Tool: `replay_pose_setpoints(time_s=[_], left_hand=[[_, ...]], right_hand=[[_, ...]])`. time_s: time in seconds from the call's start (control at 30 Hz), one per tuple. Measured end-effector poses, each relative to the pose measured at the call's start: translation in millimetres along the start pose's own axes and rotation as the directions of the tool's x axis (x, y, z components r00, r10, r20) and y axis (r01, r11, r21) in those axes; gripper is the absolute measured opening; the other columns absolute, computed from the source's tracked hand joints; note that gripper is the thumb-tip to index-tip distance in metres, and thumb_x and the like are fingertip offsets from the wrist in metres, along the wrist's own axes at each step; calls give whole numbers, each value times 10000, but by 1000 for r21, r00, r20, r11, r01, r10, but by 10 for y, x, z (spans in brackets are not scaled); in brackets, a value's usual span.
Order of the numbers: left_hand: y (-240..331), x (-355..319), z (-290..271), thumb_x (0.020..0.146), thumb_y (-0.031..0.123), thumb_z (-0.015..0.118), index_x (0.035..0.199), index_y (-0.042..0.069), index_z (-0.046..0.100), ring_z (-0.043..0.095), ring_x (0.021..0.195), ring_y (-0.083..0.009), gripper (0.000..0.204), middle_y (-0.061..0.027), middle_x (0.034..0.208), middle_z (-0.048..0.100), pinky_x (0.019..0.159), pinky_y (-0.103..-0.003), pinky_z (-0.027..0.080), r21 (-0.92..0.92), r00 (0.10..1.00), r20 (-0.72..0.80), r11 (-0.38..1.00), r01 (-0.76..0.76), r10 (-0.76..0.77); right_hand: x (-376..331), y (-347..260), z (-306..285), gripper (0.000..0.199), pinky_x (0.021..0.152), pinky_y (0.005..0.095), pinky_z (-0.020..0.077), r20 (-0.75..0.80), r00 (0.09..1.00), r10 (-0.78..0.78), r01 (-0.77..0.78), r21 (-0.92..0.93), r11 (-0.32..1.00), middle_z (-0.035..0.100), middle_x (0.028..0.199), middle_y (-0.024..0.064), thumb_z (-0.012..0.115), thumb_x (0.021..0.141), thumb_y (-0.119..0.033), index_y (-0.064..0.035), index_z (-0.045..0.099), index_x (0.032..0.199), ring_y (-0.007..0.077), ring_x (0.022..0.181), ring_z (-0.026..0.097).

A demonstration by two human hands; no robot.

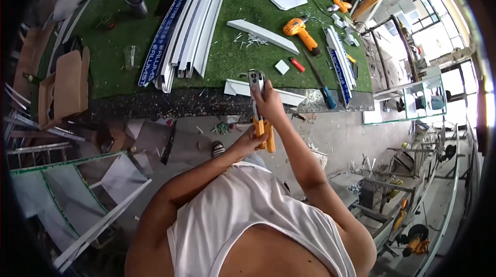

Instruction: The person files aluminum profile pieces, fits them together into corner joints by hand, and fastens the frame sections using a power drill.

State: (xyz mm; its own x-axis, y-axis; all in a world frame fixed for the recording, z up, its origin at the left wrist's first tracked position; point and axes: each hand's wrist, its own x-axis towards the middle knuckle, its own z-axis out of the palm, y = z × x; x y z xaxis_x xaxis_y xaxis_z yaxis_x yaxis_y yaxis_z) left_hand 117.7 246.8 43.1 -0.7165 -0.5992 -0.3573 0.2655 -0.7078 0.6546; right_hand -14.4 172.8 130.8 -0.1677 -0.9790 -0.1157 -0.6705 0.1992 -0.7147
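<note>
A hand riveter with orange handles [270, 143] and a silver metal head is held upright in front of my body, at the table's near edge. My left hand [249, 141] is closed round the orange handles. Higher up, my right hand [269, 100] grips the metal part near the head, its thumb and fingers against it. Just behind the tool, a short white aluminium profile [290, 98] with an angled end lies along the table edge, partly hidden by my right hand.
On the green-covered table [232, 60] lie a bundle of long white profiles [192, 29], another angled profile [263, 35], an orange cordless drill [302, 32], a red-handled tool [297, 64] and a blue-handled screwdriver [328, 97]. A cardboard box [71, 86] stands left; glazed frames [77, 189] lean below it.
</note>
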Motion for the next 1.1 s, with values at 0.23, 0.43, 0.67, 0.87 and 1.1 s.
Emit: replay_pose_setpoints(time_s=[0.23,0.43,0.67,0.87,1.1], left_hand=[[-178,38,-70,863,290,672,1193,48,416,589,763,-122,483,-80,947,590,656,-216,472,116,990,-141,993,29,-12],[-252,77,-80,837,292,703,1175,36,428,585,700,-111,506,-64,913,599,585,-206,466,62,990,-143,998,-5,13],[-138,80,-83,834,281,705,1195,47,426,597,768,-134,512,-74,962,596,656,-233,485,83,996,-50,994,-69,73],[-160,97,-118,838,293,692,1212,63,428,589,853,-147,512,-90,1038,574,763,-270,482,-159,997,-14,984,74,-78],[-218,65,-122,850,310,670,1190,83,448,570,823,-137,466,-82,1013,566,737,-235,459,-199,986,167,978,55,-21]], right_hand=[[208,314,648,326,477,470,438,-48,987,-151,134,-258,957,587,608,213,535,893,-320,-22,402,900,418,549,582],[159,233,640,344,477,493,425,-60,990,-131,106,-309,945,587,617,230,536,890,-335,-21,398,919,442,554,575],[182,165,636,344,482,492,444,-59,994,-96,65,-395,916,595,623,237,538,882,-325,-26,384,951,441,567,588],[313,-90,722,322,461,477,470,61,995,-82,103,-555,826,606,637,238,532,858,-239,-12,381,1030,423,562,610],[534,-77,787,475,515,496,489,124,988,-93,140,-452,881,629,719,254,545,831,-179,-16,319,1215,440,609,620]])
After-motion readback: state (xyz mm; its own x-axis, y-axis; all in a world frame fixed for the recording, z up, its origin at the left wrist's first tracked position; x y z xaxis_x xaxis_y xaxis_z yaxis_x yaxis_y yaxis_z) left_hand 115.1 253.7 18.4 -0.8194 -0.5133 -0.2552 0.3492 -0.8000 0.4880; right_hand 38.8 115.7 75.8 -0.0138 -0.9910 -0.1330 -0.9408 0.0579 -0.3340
